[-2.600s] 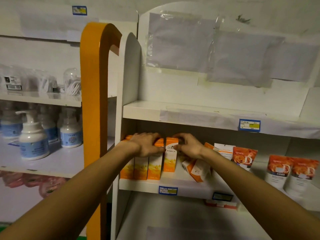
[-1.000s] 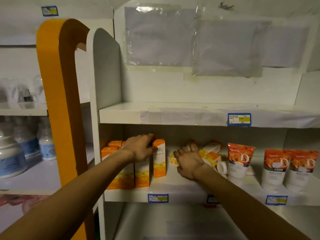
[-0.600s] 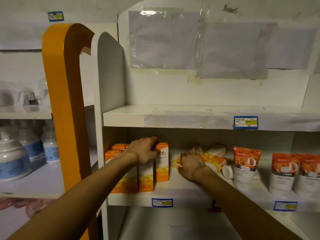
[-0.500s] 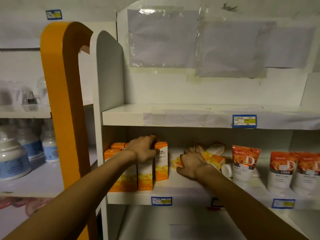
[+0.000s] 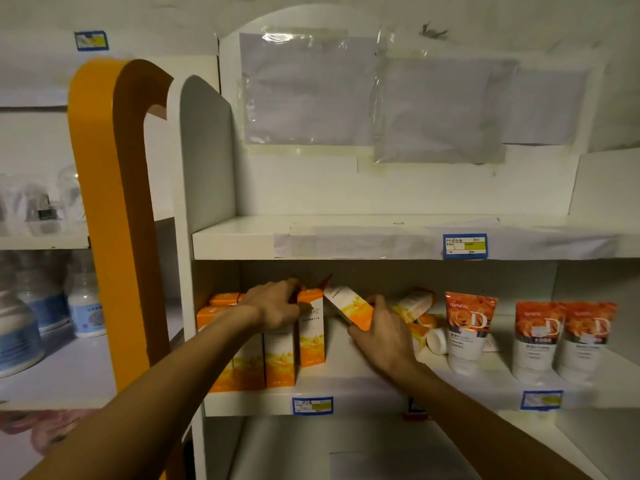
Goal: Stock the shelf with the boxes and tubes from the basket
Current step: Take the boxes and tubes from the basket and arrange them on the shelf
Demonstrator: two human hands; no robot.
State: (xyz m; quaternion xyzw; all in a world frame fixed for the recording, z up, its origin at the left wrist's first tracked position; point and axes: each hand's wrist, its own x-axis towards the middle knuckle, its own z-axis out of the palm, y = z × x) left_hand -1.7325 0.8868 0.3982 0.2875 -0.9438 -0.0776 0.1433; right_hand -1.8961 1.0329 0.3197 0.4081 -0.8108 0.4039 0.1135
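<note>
Several upright orange-and-white boxes [image 5: 277, 355] stand in a row at the left end of the middle shelf [image 5: 346, 393]. My left hand [image 5: 277, 306] rests on top of the row, fingers pressed against the rightmost standing box [image 5: 311, 337]. My right hand [image 5: 384, 334] grips one more orange-and-white box [image 5: 349, 304], tilted with its top leaning left toward the row. Behind that hand lie several toppled boxes [image 5: 414, 306]. Orange-topped tubes [image 5: 467, 327] stand on their caps to the right. The basket is out of view.
A white shelf [image 5: 346, 237] above carries a blue price tag [image 5: 464, 245]. An orange arched post [image 5: 110, 220] and a white side panel [image 5: 204, 161] bound the bay on the left. Pump bottles [image 5: 86, 313] stand on the neighbouring unit. A lower shelf [image 5: 346, 452] shows below.
My right hand has lifted a box out of the toppled pile and tilted it up toward the standing row. My left hand has stayed on top of the row.
</note>
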